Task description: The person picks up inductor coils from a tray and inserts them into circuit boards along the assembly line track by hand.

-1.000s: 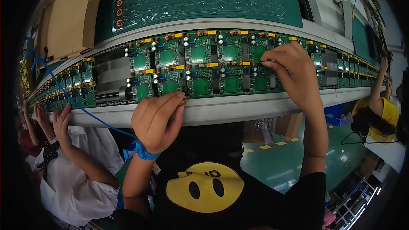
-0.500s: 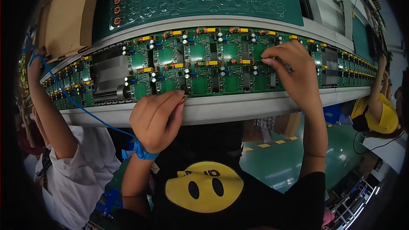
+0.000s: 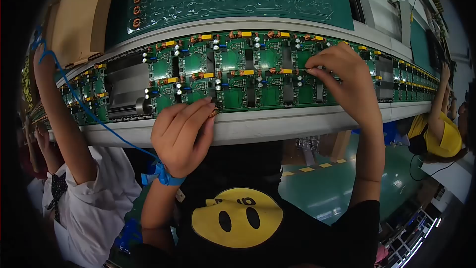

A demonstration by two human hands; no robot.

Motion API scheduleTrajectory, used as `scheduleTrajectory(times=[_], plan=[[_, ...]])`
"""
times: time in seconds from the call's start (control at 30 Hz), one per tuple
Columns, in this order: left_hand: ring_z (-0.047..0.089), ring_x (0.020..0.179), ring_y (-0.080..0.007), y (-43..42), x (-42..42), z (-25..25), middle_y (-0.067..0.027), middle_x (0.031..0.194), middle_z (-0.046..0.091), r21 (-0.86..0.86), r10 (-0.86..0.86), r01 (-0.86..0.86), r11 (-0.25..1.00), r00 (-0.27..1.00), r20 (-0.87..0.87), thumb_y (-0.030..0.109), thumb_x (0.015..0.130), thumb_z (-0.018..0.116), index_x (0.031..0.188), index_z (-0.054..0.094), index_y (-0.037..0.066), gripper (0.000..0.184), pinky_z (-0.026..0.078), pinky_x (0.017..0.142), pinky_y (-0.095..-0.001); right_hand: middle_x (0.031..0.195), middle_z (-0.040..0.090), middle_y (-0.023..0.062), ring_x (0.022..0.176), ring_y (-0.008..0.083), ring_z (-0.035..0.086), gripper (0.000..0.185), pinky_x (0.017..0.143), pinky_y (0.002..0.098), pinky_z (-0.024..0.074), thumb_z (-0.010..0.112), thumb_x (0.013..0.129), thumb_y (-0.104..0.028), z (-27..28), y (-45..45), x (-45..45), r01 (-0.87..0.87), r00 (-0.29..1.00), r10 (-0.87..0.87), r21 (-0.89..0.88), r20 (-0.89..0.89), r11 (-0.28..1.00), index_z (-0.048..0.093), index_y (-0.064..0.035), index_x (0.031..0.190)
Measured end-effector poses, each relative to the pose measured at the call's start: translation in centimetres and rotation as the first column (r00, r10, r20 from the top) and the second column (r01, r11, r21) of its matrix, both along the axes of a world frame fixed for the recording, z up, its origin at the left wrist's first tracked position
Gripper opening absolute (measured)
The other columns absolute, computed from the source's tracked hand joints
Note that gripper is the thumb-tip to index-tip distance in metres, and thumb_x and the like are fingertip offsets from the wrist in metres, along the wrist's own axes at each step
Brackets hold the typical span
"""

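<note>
My left hand point(image 3: 182, 130), with a blue wrist strap point(image 3: 162, 174), rests at the near rail of the line. Its thumb and fingers are closed on a small copper-wound coil point(image 3: 213, 113), mostly covered by the fingertips. Over the far row of green circuit boards point(image 3: 230, 61) is my right hand point(image 3: 347, 77). Thumb and forefinger are pinched together at a board's edge, and whatever they grip is hidden. Yellow block components point(image 3: 246, 34), copper coils and silver capacitors point(image 3: 216, 44) stand on the boards, which lie in two rows.
Beyond the line lies a clear plastic tray point(image 3: 233, 0) with a column of copper coils point(image 3: 137, 0) at its left. A cardboard box point(image 3: 82, 15) stands at far left. A co-worker in a white shirt point(image 3: 101, 198) works at left, another in yellow point(image 3: 441, 131) at right.
My hands stay almost in place; the left fingertips have shifted slightly up toward the boards. The left co-worker's arm has moved a little, and the blue cord with it.
</note>
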State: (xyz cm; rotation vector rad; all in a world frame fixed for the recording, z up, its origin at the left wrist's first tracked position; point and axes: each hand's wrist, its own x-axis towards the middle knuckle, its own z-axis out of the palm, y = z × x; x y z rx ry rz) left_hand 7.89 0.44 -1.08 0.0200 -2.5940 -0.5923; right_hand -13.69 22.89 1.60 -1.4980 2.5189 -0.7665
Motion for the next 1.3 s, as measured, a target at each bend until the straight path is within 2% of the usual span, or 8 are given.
scheduleTrajectory(times=[0.33,0.53,0.6,0.83,0.93,1.0,1.17,1.3], plan=[[0.063,0.083,-0.0243,-0.1,-0.1,-0.2,-0.0077,0.100,0.073,-0.012,0.006,-0.006,1.000,1.000,0.013,-0.002,0.069,0.075,0.097,0.070,0.003,0.029,0.050,0.070,-0.0322,0.081,0.065,0.0058,0.078,0.0238,0.057,0.014,0.068,0.0353,0.0465,0.073,0.075,-0.002,-0.1,0.2,-0.3,-0.012,1.000,0.012,0.005,-0.023,1.000,0.071,-0.0047,0.089],[0.064,0.083,-0.0252,-0.1,0.0,-0.7,-0.0083,0.099,0.072,0.007,0.026,-0.026,1.000,0.998,-0.063,-0.003,0.070,0.075,0.098,0.069,0.003,0.029,0.052,0.071,-0.0328,0.077,0.063,0.0065,0.074,0.0242,0.057,0.016,0.066,0.0355,0.0454,0.073,0.076,-0.001,-0.8,0.7,0.4,0.002,0.997,-0.007,-0.080,-0.072,0.997,0.073,-0.0047,0.091],[0.066,0.082,-0.0256,-0.3,0.1,-0.8,-0.0092,0.098,0.072,0.051,0.030,-0.025,0.998,0.993,-0.113,-0.004,0.070,0.075,0.098,0.069,0.002,0.029,0.053,0.070,-0.0326,0.076,0.062,0.0061,0.075,0.0255,0.057,0.017,0.067,0.0369,0.0464,0.073,0.074,-0.002,-1.1,0.6,0.9,0.066,0.996,-0.072,-0.117,-0.053,0.991,0.073,-0.0063,0.090],[0.068,0.084,-0.0253,-0.7,0.7,-0.8,-0.0103,0.099,0.072,0.125,-0.016,0.042,0.991,0.979,-0.201,-0.003,0.072,0.076,0.100,0.069,0.001,0.029,0.056,0.072,-0.0325,0.075,0.063,0.0074,0.072,0.0258,0.057,0.015,0.066,0.0368,0.0459,0.072,0.075,0.000,-1.5,0.1,2.1,0.074,0.988,-0.101,-0.221,-0.115,0.972,0.073,-0.0054,0.089],[0.070,0.084,-0.0245,0.3,0.6,0.0,-0.0103,0.101,0.073,0.185,-0.022,0.062,0.981,0.977,-0.210,-0.004,0.074,0.076,0.100,0.070,0.002,0.027,0.056,0.073,-0.0328,0.076,0.064,0.0089,0.072,0.0268,0.057,0.010,0.066,0.0371,0.0458,0.072,0.076,0.001,-1.1,-0.2,2.4,0.119,0.989,-0.135,-0.214,-0.061,0.970,0.072,-0.0038,0.086],[0.070,0.083,-0.0241,1.2,0.2,0.1,-0.0099,0.100,0.073,0.150,0.006,0.029,0.988,0.974,-0.226,-0.002,0.074,0.076,0.100,0.070,0.003,0.027,0.056,0.073,-0.0323,0.077,0.064,0.0090,0.072,0.0267,0.057,0.011,0.066,0.0373,0.0459,0.071,0.076,0.002,-1.2,-0.2,2.3,0.127,0.990,-0.137,-0.218,-0.035,0.968,0.072,-0.0036,0.086],[0.069,0.083,-0.0249,3.6,-1.0,1.0,-0.0095,0.098,0.072,0.260,-0.014,0.092,0.961,0.958,-0.288,-0.002,0.075,0.076,0.100,0.071,0.003,0.026,0.056,0.070,-0.0319,0.078,0.064,0.0088,0.075,0.0263,0.057,0.012,0.066,0.0369,0.0462,0.072,0.076,0.003,-0.6,-0.1,2.7,0.155,0.988,-0.156,-0.220,0.011,0.963,0.071,-0.0030,0.086],[0.069,0.083,-0.0250,5.2,-1.5,1.9,-0.0091,0.098,0.071,0.311,-0.016,0.117,0.943,0.951,-0.309,-0.002,0.074,0.076,0.100,0.072,0.004,0.026,0.056,0.068,-0.0318,0.078,0.064,0.0087,0.074,0.0258,0.057,0.011,0.065,0.0368,0.0460,0.071,0.077,0.003,-0.1,-0.3,2.7,0.114,0.993,-0.119,-0.257,-0.005,0.960,0.071,-0.0032,0.086]])
